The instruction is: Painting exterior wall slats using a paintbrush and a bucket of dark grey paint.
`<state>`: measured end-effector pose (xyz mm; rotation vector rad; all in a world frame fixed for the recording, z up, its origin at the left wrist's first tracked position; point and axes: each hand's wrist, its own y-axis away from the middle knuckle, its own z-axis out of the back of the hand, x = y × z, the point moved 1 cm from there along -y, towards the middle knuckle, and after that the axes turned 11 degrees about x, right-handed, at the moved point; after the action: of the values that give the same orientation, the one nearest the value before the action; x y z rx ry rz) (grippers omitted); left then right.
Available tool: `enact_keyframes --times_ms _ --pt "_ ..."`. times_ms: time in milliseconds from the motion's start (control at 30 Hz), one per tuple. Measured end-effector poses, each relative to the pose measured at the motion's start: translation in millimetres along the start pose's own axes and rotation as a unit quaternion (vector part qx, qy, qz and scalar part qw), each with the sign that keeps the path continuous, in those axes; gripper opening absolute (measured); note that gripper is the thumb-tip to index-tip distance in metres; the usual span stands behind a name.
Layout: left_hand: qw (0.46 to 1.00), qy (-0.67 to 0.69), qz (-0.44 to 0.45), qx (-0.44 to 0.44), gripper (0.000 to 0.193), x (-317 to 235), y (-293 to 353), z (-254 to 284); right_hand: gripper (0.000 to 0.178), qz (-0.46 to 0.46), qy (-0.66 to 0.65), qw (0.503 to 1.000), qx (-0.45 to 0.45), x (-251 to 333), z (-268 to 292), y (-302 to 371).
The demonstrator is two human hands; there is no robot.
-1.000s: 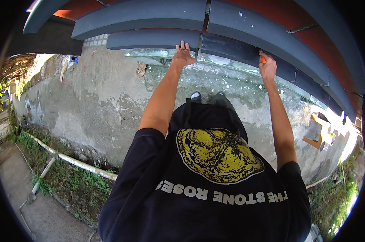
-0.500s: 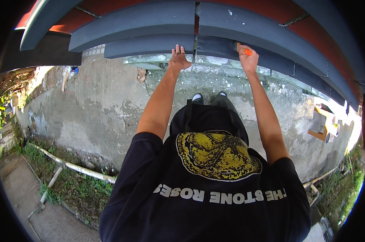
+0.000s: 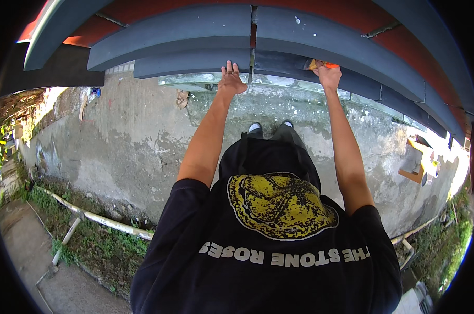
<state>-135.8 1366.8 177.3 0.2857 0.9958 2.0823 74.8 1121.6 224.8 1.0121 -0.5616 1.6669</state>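
Observation:
My right hand (image 3: 328, 77) grips a paintbrush (image 3: 316, 65) with an orange handle. Its bristles touch the dark, wet-looking face of the lower right grey board (image 3: 281, 61). To the left, my left hand (image 3: 232, 80) has its fingers spread against the lower edge of the lower left grey board (image 3: 190, 63), beside the gap between the boards. Nothing shows in that hand. Above run the wider upper left grey board (image 3: 169, 44) and the upper right grey board (image 3: 326, 39), which carries a few pale specks.
Below the boards runs a pale, paint-spotted ledge (image 3: 279, 81) over a worn concrete floor (image 3: 127, 136). A cardboard box (image 3: 412, 175) stands at the right. Crumpled brown paper (image 3: 182, 99) lies left of my left arm. A white pipe (image 3: 101, 215) crosses the planted strip behind me.
The brush has turned in my right hand, which has moved slightly right and down, so more of its bristles and handle show. My left hand stays in place.

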Motion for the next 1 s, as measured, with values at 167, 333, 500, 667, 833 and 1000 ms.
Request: enact_keyframes --times_ms 167,333,500,667,833,1000 --pt "1.0 -0.024 -0.002 0.017 0.093 -10.1 6.3 7.8 0.034 0.062 0.113 0.991 -0.039 -10.0 -9.0 -13.5" --pt "0.999 -0.034 0.001 0.02 0.09 -13.5 15.6 11.0 0.027 0.135 0.269 0.951 -0.074 15.4 -18.9 -3.9" --pt "0.999 -0.038 0.003 0.019 0.09 -11.4 21.5 15.1 0.025 0.174 0.347 0.921 0.036 22.5 -38.1 -2.2" --pt "0.999 -0.001 0.006 0.033 0.09 -10.8 28.0 15.6 0.022 0.232 0.402 0.886 0.028 29.3 -52.8 7.3" --pt "1.0 0.007 0.003 0.017 0.091 0.4 24.2 9.8 0.016 0.191 0.405 0.886 0.116 54.0 -68.8 21.1" --pt "1.0 -0.005 -0.014 0.02 0.092 3.4 -0.9 -1.0 0.017 0.239 0.403 0.869 0.158 70.4 -109.6 62.5"
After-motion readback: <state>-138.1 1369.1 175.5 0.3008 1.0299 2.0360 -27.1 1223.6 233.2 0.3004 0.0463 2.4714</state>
